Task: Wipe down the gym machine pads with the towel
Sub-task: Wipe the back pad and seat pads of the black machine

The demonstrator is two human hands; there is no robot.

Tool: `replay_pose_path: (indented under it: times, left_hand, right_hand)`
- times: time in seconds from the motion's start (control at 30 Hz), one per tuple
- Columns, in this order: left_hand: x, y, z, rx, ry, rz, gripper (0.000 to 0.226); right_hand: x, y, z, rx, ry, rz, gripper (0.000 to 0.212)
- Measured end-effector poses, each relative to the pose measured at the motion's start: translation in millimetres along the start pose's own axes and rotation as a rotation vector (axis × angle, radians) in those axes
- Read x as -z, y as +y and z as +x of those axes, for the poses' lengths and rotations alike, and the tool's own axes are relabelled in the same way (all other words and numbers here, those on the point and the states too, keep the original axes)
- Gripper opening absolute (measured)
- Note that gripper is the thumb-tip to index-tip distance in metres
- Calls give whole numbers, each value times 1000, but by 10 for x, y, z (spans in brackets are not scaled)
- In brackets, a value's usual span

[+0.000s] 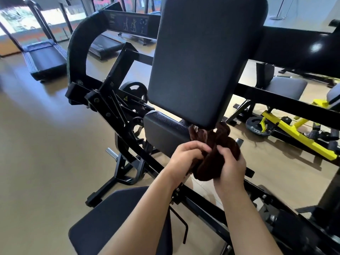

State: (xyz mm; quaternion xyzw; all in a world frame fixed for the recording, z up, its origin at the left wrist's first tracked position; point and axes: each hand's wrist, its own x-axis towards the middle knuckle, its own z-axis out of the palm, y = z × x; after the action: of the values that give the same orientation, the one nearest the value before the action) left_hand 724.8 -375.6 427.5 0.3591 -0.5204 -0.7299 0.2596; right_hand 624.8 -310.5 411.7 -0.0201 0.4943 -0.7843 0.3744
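A dark brown towel (215, 153) is bunched up between both hands, just below the bottom edge of the tall black back pad (200, 59). My left hand (185, 155) grips its left side and my right hand (230, 168) grips its right side. A smaller black pad (161, 129) sits behind and to the left of the towel. The black seat pad (112, 223) lies under my left forearm.
The machine's black steel frame (114, 107) spreads left and below. A yellow bench (294, 133) with a weight plate stands on the right. Treadmills (46, 59) line the far left by the windows. Tan floor lies open to the left.
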Motion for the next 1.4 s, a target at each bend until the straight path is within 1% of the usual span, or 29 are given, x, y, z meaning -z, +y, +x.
replay_pose_path:
  times: [0.07,0.1,0.13,0.17,0.23,0.27,0.33,0.37,0.4,0.47,0.53,0.6,0.67,0.73,0.8,0.87,0.93,1.0,1.07,1.13,1.17,1.2,1.23,1.3,1.33,1.4]
  left_hand:
    - [93,-1,-2,-57,176,22,30]
    - [148,-14,3,-76,267,46,31]
    - [209,-39,15,-81,348,66,31]
    - [269,-71,34,-77,411,72,29]
    - [342,-125,76,-60,476,97,25]
    - [353,-149,104,-60,488,115,24]
    - [358,-200,170,-79,492,147,25]
    - [366,-218,201,-91,498,160,25]
    - [376,-234,233,-103,509,166,26]
    - [397,-265,291,-131,539,184,24]
    - [412,-309,329,-153,567,253,23]
    - [413,-394,341,-175,590,314,24]
    - [401,-523,331,-180,606,364,23]
    - [401,-696,316,-159,613,379,23]
    - [408,-844,303,-113,619,356,25]
    - [409,-925,287,-76,613,331,26]
    - [399,-927,280,-69,603,325,26]
    - [387,-874,287,-104,611,318,27]
    - [389,-818,296,-153,629,313,30]
    - [408,-811,285,-165,644,300,30]
    - [427,-844,274,-145,637,269,29]
    - [446,-889,255,-102,620,225,28]
    - [470,-961,238,-35,597,184,26]
    - [520,-1156,231,137,548,118,21]
    - [548,-1278,240,238,537,69,17]
    - [578,-1480,257,455,517,-33,18]
  right_hand:
    - [-17,-93,-10,173,179,5,40]
    - [-32,-132,-9,255,234,18,46]
    - [-49,-138,-3,301,234,28,52]
    - [-76,-81,56,300,203,21,58]
    - [-209,103,183,203,139,-75,68]
    - [-282,237,253,194,119,-173,73]
    - [-365,529,377,252,29,-410,80]
    - [-383,623,426,293,4,-540,79]
    - [-405,649,441,337,18,-616,75]
    - [-391,682,483,371,64,-600,68]
    - [-313,793,521,371,91,-523,65]
    - [-267,928,510,361,135,-444,71]
    - [-245,1048,502,353,208,-363,83]
    - [-191,1160,525,324,263,-313,86]
    - [-111,1254,526,247,279,-279,84]
    - [-30,1298,519,164,283,-274,69]
    - [-19,1254,520,134,299,-302,54]
    - [-120,1116,496,205,302,-297,43]
    - [-245,1001,466,344,275,-285,32]
    - [-303,992,452,489,258,-316,32]
    - [-288,1051,469,543,260,-363,35]
    - [-244,1138,498,558,261,-388,41]
    - [-177,1219,533,528,273,-393,48]
    - [-34,1383,605,397,296,-362,64]
    - [47,1470,642,321,313,-371,66]
    - [211,1634,671,185,319,-343,56]
